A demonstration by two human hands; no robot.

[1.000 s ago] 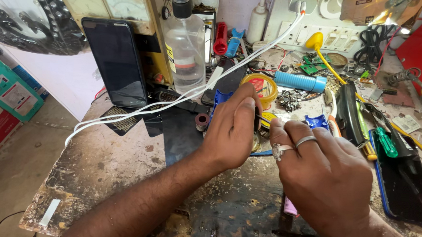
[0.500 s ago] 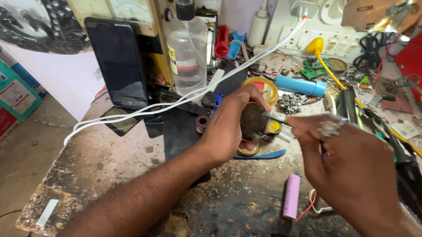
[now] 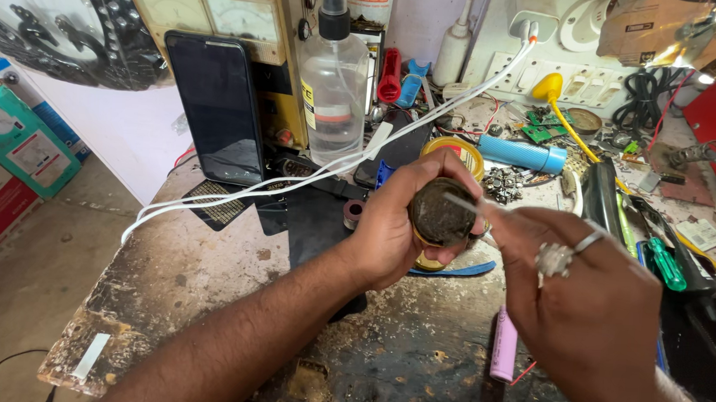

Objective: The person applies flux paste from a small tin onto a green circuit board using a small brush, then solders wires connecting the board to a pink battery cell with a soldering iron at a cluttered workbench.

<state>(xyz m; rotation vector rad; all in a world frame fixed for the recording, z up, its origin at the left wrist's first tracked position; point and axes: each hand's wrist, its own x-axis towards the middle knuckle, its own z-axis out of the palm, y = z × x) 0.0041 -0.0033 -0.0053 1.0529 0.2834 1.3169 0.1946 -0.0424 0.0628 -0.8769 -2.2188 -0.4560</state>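
Tin (image 3: pixel 442 213) of dark paste sits above the workbench (image 3: pixel 204 283), your left hand (image 3: pixel 398 220) curled tight round it; your right hand (image 3: pixel 592 306) pinches a thin wire (image 3: pixel 465 204) touching the paste.

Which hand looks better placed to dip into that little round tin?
Probably the right hand: it pinches a thin tool whose tip already lies over the tin. The left hand is wrapped around the tin.

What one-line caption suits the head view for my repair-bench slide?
Left hand holds a small round tin while the right hand touches a thin tool to its dark contents.
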